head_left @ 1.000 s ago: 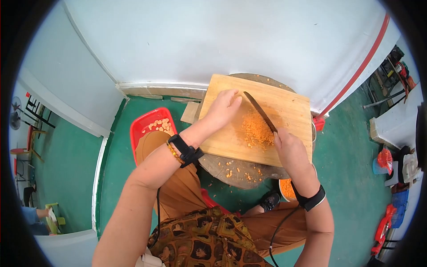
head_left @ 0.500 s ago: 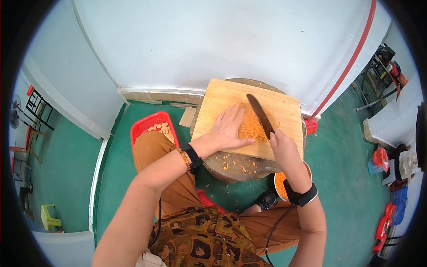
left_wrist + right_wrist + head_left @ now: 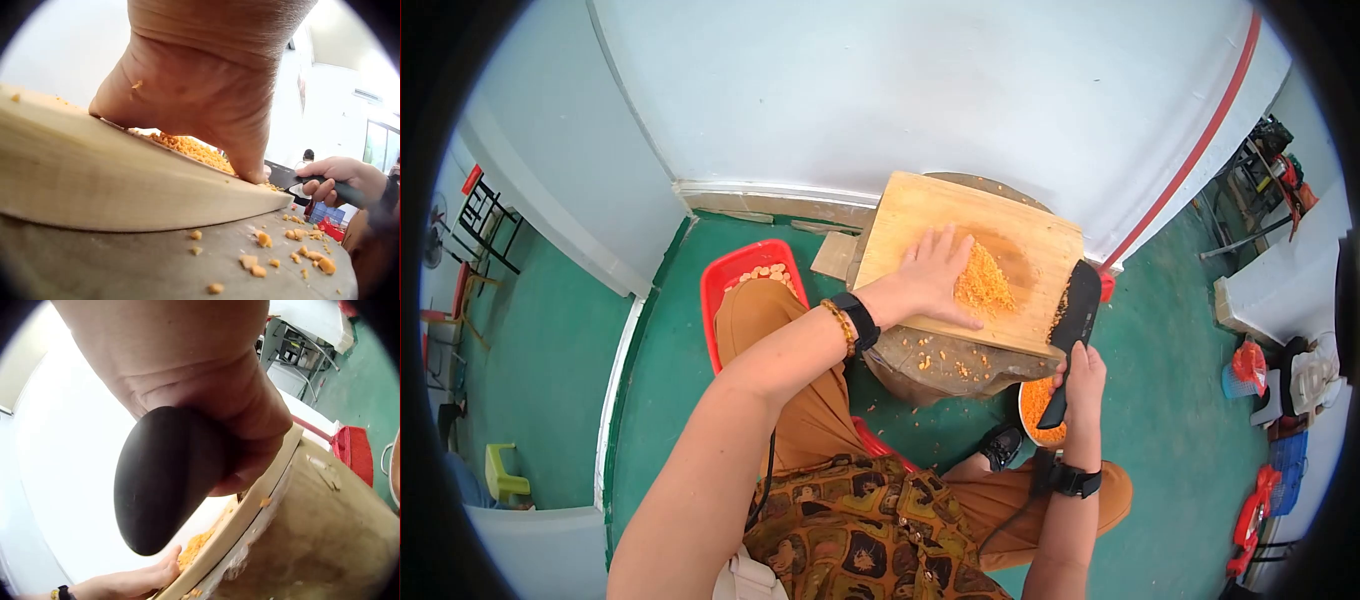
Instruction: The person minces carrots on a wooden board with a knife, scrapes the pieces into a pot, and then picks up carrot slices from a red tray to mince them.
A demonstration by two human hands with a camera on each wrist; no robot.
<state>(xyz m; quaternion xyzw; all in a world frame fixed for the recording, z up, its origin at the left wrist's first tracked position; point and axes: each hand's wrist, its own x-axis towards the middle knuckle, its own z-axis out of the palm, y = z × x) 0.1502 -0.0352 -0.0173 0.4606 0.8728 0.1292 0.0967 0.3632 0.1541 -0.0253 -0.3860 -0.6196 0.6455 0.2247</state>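
A wooden cutting board (image 3: pixel 910 205) lies on a round stump (image 3: pixel 900 365), with a heap of chopped orange bits (image 3: pixel 985 283) on it. My left hand (image 3: pixel 935 280) rests on the board with fingers spread, beside the heap's left side; in the left wrist view its palm (image 3: pixel 194 87) arches over the board. My right hand (image 3: pixel 1084 380) grips the handle of a dark, broad-bladed knife (image 3: pixel 1080 305) at the board's right edge, with orange bits along the blade. The knife's black handle end (image 3: pixel 162 481) fills the middle of the right wrist view.
A bowl of orange bits (image 3: pixel 1040 405) stands below the knife handle. At left is a red basin (image 3: pixel 718 275) with pale orange pieces. Loose bits lie on the stump's near edge. A white wall (image 3: pixel 850 90) rises behind, and a red dustpan (image 3: pixel 353 453) stands at right.
The knife has moved from the heap to the board's right edge, its blade now turned flatter. My left hand moved down onto the board and spread its fingers beside the heap.
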